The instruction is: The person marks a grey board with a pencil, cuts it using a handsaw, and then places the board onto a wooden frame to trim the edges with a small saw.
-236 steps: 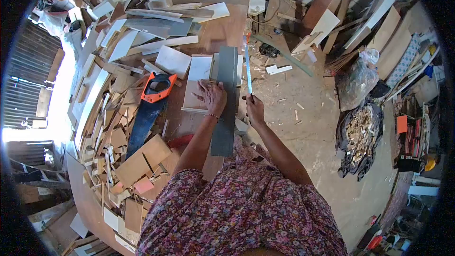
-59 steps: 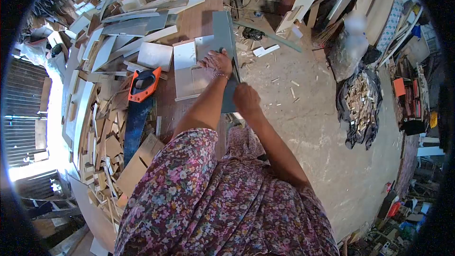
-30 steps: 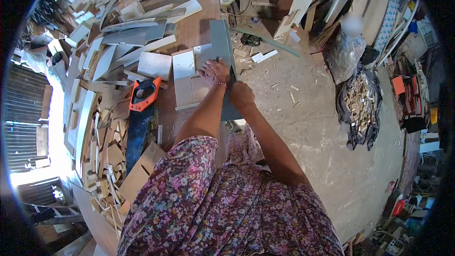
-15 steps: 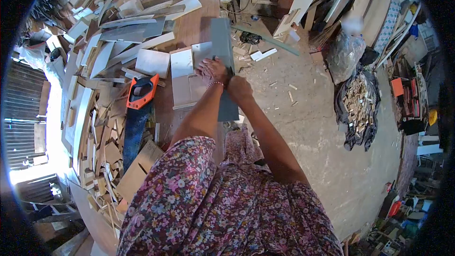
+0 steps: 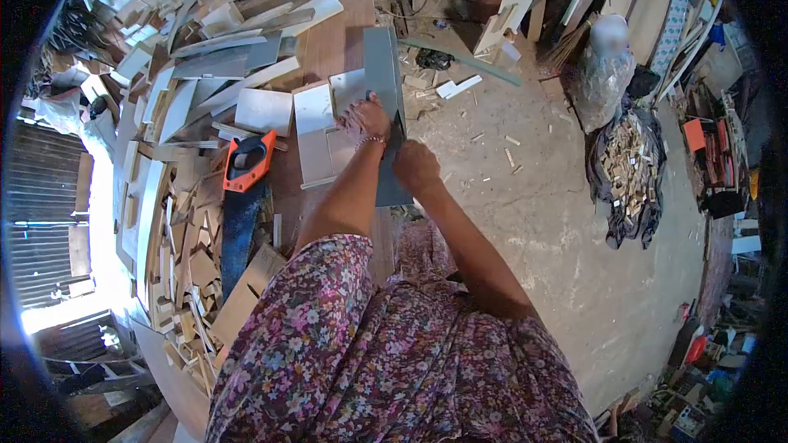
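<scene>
A long grey board (image 5: 381,57) lies lengthwise on the wooden bench, its right edge along the bench's side. My left hand (image 5: 365,121) rests on the board's left part, fingers curled over it and pressing down. At the board's right edge, my right hand (image 5: 417,166) is closed in a fist; whatever it holds is hidden. Pale panels (image 5: 314,108) lie beside the board, under and left of my left hand. To the left is a handsaw (image 5: 249,162) with an orange and black handle and a dark blade.
Wood offcuts (image 5: 193,262) are piled at the left. Panels and strips (image 5: 238,57) cover the far bench. Wood chips lie on the concrete floor (image 5: 525,221), and a black bag of scraps (image 5: 630,164) stands at the right near a clear plastic sack (image 5: 606,86).
My right hand has shifted slightly down and away from the board's edge. My left hand stays on the board. The view has turned a little.
</scene>
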Motion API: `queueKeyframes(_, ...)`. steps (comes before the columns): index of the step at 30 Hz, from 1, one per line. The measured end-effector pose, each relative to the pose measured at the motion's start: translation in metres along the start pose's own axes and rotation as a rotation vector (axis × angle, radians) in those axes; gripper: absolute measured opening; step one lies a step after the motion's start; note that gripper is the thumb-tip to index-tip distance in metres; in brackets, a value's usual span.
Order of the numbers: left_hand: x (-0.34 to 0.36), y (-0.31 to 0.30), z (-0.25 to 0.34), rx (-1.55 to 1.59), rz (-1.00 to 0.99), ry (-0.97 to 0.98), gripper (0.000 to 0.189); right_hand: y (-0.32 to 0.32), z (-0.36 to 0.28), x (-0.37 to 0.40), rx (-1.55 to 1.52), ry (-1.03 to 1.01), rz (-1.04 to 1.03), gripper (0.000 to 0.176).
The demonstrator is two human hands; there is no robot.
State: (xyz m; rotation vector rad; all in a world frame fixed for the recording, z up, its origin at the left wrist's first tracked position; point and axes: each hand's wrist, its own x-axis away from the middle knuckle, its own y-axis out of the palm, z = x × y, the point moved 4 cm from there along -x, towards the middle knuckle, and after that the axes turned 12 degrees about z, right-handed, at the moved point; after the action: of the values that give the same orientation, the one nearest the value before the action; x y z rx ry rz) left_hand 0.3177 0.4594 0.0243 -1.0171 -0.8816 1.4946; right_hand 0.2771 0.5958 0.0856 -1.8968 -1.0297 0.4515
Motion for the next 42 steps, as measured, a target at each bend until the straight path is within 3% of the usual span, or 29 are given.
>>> queueKeyframes(2,-0.010,0.046,-0.012,0.055,0.001,0.002,0.045,-0.001,0.012,0.018,0.034,0.042,-0.007,0.021)
queueKeyframes(7,-0.010,0.037,-0.013,0.054,-0.033,0.046,0.045,0.000,0.005,0.002,0.004,0.098,-0.006,0.023)
queueKeyframes(10,-0.009,0.035,-0.011,0.062,-0.081,-0.034,0.045,0.003,-0.004,-0.018,-0.042,0.027,-0.014,0.022)
queueKeyframes(13,0.000,0.010,-0.005,0.056,-0.049,-0.050,0.046,0.001,-0.005,-0.022,-0.062,0.077,0.035,0.022)
queueKeyframes(16,0.002,0.000,-0.004,-0.034,0.076,0.032,0.045,0.005,0.001,0.003,-0.016,0.067,-0.069,0.023)
queueKeyframes(18,0.004,-0.005,0.001,-0.012,0.064,0.044,0.044,0.016,0.015,0.016,0.179,-0.133,-0.112,0.024)
queueKeyframes(19,0.004,0.006,-0.002,-0.006,0.061,0.044,0.044,0.008,0.010,0.017,0.185,-0.131,-0.110,0.024)
queueKeyframes(21,-0.004,0.016,-0.005,0.028,0.057,0.020,0.042,-0.007,0.004,0.017,-0.073,0.160,-0.049,0.024)
queueKeyframes(22,-0.005,0.012,-0.005,0.032,0.067,0.028,0.042,-0.004,0.004,0.013,-0.080,0.157,-0.038,0.024)
queueKeyframes(25,0.002,0.011,-0.012,0.072,0.096,0.093,0.040,0.001,0.006,0.004,-0.055,0.159,0.015,0.026)
queueKeyframes(27,0.012,0.008,-0.018,0.158,0.358,0.325,0.039,-0.006,0.001,0.006,-0.070,0.099,-0.013,0.027)
queueKeyframes(28,0.017,0.007,-0.022,0.157,0.363,0.328,0.039,-0.004,0.002,0.002,-0.074,0.096,-0.010,0.027)
queueKeyframes(30,0.032,0.001,-0.023,0.013,0.289,0.568,0.039,0.001,0.002,-0.004,-0.040,0.083,0.009,0.027)
queueKeyframes(34,0.041,-0.025,-0.014,0.095,0.180,0.437,0.039,-0.007,-0.008,0.002,0.002,-0.146,0.142,0.025)
queueKeyframes(36,0.041,-0.027,-0.015,0.121,0.160,0.409,0.039,-0.021,-0.010,0.008,0.041,0.035,0.111,0.024)
queueKeyframes(42,0.038,-0.025,-0.016,0.154,0.154,0.392,0.038,-0.052,-0.027,0.028,0.233,-0.014,0.005,0.023)
